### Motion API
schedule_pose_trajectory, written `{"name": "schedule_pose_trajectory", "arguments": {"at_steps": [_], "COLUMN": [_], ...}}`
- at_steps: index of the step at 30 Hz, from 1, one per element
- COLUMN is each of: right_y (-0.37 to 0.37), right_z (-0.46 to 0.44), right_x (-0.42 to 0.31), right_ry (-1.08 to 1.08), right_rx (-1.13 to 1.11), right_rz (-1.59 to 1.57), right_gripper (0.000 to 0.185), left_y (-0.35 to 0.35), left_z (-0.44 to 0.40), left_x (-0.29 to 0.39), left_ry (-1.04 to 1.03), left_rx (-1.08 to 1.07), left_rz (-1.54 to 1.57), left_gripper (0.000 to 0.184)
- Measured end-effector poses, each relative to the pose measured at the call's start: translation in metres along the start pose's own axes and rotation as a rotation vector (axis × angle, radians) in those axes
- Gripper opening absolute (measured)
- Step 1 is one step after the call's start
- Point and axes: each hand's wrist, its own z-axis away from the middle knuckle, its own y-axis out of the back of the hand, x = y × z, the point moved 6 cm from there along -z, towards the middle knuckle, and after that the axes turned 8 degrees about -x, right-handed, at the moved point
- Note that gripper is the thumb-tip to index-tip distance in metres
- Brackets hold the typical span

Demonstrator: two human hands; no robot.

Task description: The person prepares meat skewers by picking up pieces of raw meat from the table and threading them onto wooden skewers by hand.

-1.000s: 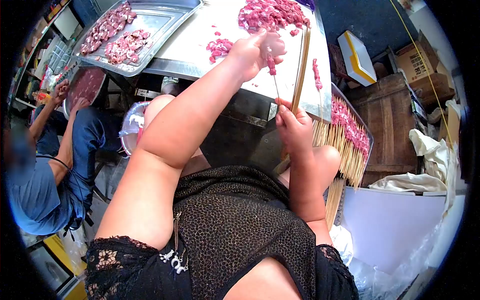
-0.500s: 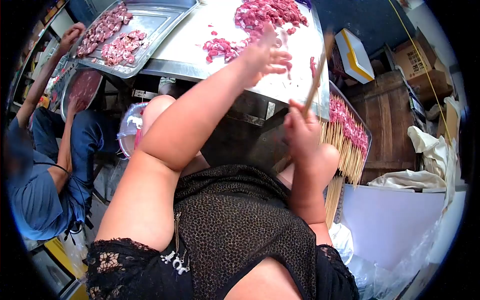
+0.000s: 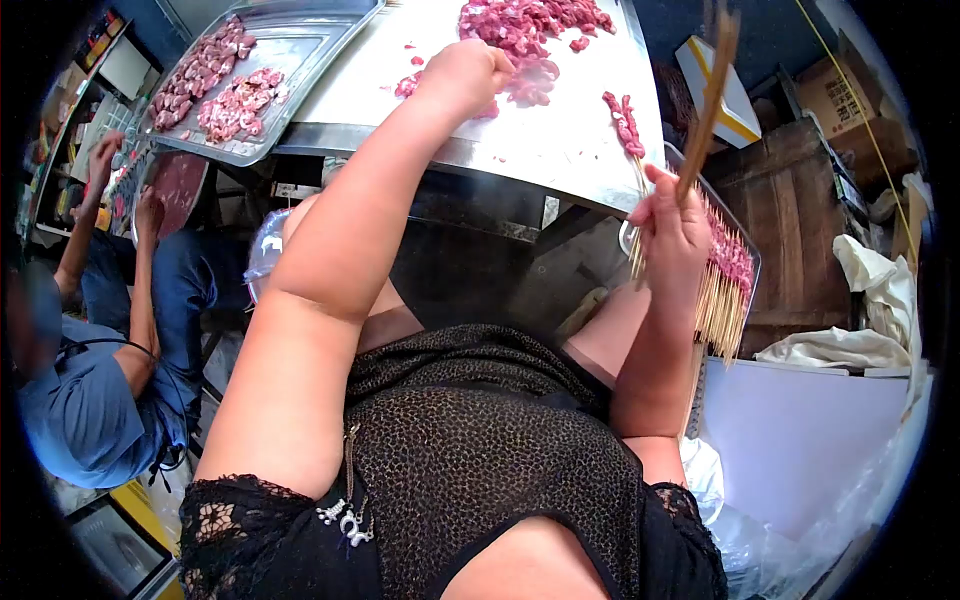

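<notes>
My left hand is closed over the near edge of the raw meat pile on the white tabletop. Its fingers are curled, and what they hold, if anything, is hidden. My right hand, beside the table's right corner, grips a bundle of bamboo skewers that points upward. Close to it, meat skewers lie on the table corner, their bare sticks reaching over the edge towards my right fingers. Below on the right, a tray holds several rows of finished meat skewers, partly behind my right hand.
A metal tray with two heaps of cut meat sits at the table's left. Another person sits on the left, hands above a basin. A white and yellow box, a wooden board and cloth stand on the right.
My left hand has moved left and up to the meat pile, going from spread fingers to closed. My right hand has shifted right with the skewer bundle. The other person's raised hand has come lower.
</notes>
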Motion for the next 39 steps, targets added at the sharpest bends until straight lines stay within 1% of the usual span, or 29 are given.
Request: {"name": "schedule_pose_trajectory", "arguments": {"at_steps": [1, 3, 4, 5, 6, 7, 8, 9, 11, 12, 14, 15, 16, 17, 18, 20, 21, 23, 25, 26, 27, 28, 29, 32, 33, 34, 38, 39], "right_y": [-0.008, -0.021, -0.025, -0.028, -0.032, -0.033, -0.035, -0.036, -0.044, -0.046, -0.044, -0.044, -0.045, -0.045, -0.044, -0.045, -0.047, -0.049, -0.048, -0.048, -0.048, -0.048, -0.048, -0.051, -0.050, -0.049, -0.050, -0.049], "right_z": [-0.003, -0.006, -0.008, -0.011, -0.015, -0.018, -0.022, -0.024, -0.026, -0.024, -0.017, -0.014, -0.014, -0.013, -0.013, -0.012, -0.012, -0.010, -0.006, -0.005, -0.005, -0.004, -0.004, -0.005, -0.005, -0.006, -0.006, -0.007], "right_x": [0.007, 0.007, 0.013, 0.015, 0.019, 0.023, 0.026, 0.030, 0.038, 0.047, 0.061, 0.068, 0.070, 0.071, 0.069, 0.067, 0.068, 0.065, 0.067, 0.067, 0.068, 0.068, 0.069, 0.073, 0.073, 0.074, 0.078, 0.079], "right_ry": [-0.028, -0.061, -0.116, -0.120, -0.145, -0.169, -0.166, -0.168, -0.151, -0.161, -0.197, -0.229, -0.170, -0.171, -0.142, -0.106, -0.111, -0.114, -0.285, -0.285, -0.280, -0.274, -0.273, -0.257, -0.254, -0.250, -0.228, -0.209], "right_rx": [-0.067, -0.109, -0.130, -0.130, -0.130, -0.131, -0.187, -0.186, -0.206, -0.207, -0.214, -0.224, -0.219, -0.217, -0.241, -0.266, -0.275, -0.285, -0.258, -0.257, -0.259, -0.261, -0.260, -0.263, -0.239, -0.215, -0.229, -0.219], "right_rz": [-0.125, -0.222, -0.289, -0.294, -0.304, -0.316, -0.302, -0.312, -0.203, -0.245, -0.251, -0.250, -0.244, -0.254, -0.178, -0.107, -0.122, -0.142, -0.242, -0.246, -0.313, -0.380, -0.383, -0.379, -0.331, -0.282, -0.278, -0.236], "right_gripper": [0.032, 0.030, 0.027, 0.027, 0.026, 0.025, 0.025, 0.025, 0.026, 0.027, 0.027, 0.028, 0.028, 0.028, 0.026, 0.025, 0.023, 0.022, 0.020, 0.020, 0.019, 0.020, 0.020, 0.019, 0.019, 0.018, 0.018, 0.018], "left_y": [-0.005, -0.008, -0.006, -0.005, -0.004, -0.006, -0.008, -0.009, -0.012, -0.010, -0.006, -0.003, 0.003, 0.006, 0.006, 0.003, 0.002, -0.004, -0.005, -0.005, -0.005, -0.005, -0.002, 0.003, 0.005, 0.005, 0.009, 0.011], "left_z": [-0.002, -0.004, -0.003, -0.001, 0.002, 0.006, 0.010, 0.014, 0.017, 0.017, 0.020, 0.020, 0.020, 0.020, 0.019, 0.015, 0.014, 0.013, 0.012, 0.011, 0.011, 0.012, 0.013, 0.014, 0.015, 0.015, 0.016, 0.016], "left_x": [0.002, 0.007, 0.010, 0.010, 0.010, 0.008, 0.005, 0.004, 0.003, -0.001, -0.012, -0.011, -0.012, -0.014, -0.014, -0.014, -0.013, -0.010, -0.009, -0.010, -0.009, -0.007, -0.006, -0.007, -0.009, -0.009, -0.009, -0.008], "left_ry": [0.004, 0.009, 0.091, 0.172, 0.174, 0.203, 0.232, 0.233, 0.178, 0.176, 0.242, 0.245, 0.313, 0.378, 0.379, 0.340, 0.338, 0.335, 0.334, 0.341, 0.347, 0.348, 0.348, 0.348, 0.349, 0.349, 0.345, 0.334], "left_rx": [-0.020, -0.043, -0.127, -0.212, -0.217, -0.299, -0.379, -0.384, -0.366, -0.370, -0.317, -0.324, -0.270, -0.207, -0.209, -0.114, -0.114, -0.096, -0.101, -0.065, -0.029, -0.031, 0.006, 0.084, 0.123, 0.125, 0.160, 0.157], "left_rz": [-0.021, -0.042, -0.087, -0.134, -0.138, -0.269, -0.403, -0.411, -0.440, -0.450, 0.171, 0.164, 0.477, 0.789, 0.780, 1.270, 1.262, 1.386, 1.427, 1.475, 1.524, 1.521, 1.506, 1.509, 1.531, 1.529, 1.517, 1.497], "left_gripper": [0.017, 0.018, 0.019, 0.020, 0.020, 0.019, 0.019, 0.019, 0.017, 0.017, 0.020, 0.020, 0.018, 0.017, 0.017, 0.018, 0.018, 0.020, 0.020, 0.019, 0.019, 0.019, 0.017, 0.015, 0.015, 0.015, 0.015, 0.015]}}
